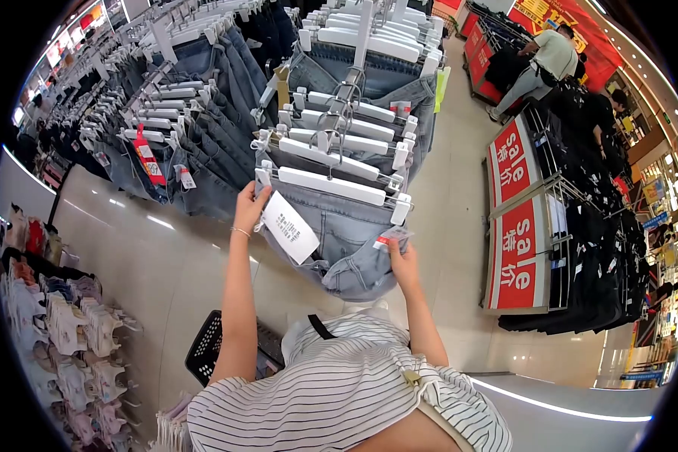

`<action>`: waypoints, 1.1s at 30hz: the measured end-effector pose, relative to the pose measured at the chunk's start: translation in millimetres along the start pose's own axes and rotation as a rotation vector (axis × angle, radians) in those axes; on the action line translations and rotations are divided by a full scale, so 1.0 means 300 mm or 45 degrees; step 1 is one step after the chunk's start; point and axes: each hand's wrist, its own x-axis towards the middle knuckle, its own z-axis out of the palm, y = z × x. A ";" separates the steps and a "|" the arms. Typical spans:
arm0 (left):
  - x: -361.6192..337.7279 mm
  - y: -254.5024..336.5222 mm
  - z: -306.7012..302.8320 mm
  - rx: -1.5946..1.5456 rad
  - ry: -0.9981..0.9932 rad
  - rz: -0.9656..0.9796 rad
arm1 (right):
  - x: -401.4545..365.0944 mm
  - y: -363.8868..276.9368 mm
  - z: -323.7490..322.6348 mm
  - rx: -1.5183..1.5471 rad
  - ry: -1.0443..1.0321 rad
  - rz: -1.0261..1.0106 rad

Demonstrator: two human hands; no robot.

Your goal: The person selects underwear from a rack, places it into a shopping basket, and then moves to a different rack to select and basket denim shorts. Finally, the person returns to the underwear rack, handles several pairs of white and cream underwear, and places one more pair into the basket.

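Note:
Directly in front of me, a grey-blue pair of jeans (339,233) hangs from a white clip hanger (331,186) at the near end of a rack. My left hand (248,207) grips its left edge just under the hanger clip, thumb beside a large white paper tag (290,228). At the other side, my right hand (404,262) is closed on the right edge of the denim, below a small red-and-white label (390,238). The lower part of the legs is foreshortened, so its full length is hidden.
More jeans on white hangers (369,47) line the rack behind. Another denim rack (181,128) with a red price tag (149,154) stands left. A black basket (203,348) is near my left side. Red sale signs (517,248) front dark clothes at right; a person (542,64) bends beyond.

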 end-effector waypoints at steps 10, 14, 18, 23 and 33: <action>-0.062 -0.264 -0.027 -0.049 0.280 -0.122 | -0.034 0.151 -0.079 -0.541 0.003 -0.030; -0.065 -0.263 -0.061 -0.151 0.304 -0.160 | -0.033 0.130 -0.018 -0.485 0.396 -0.444; -0.107 -0.286 -0.070 -0.297 0.321 -0.291 | -0.055 0.186 -0.001 -0.637 0.415 -0.458; -0.222 -0.336 -0.120 -0.533 0.158 -0.322 | -0.102 0.292 0.022 -0.811 0.437 -0.417; -0.721 -0.796 -0.452 -0.339 0.602 -0.805 | -0.122 0.694 0.062 -0.768 0.428 0.651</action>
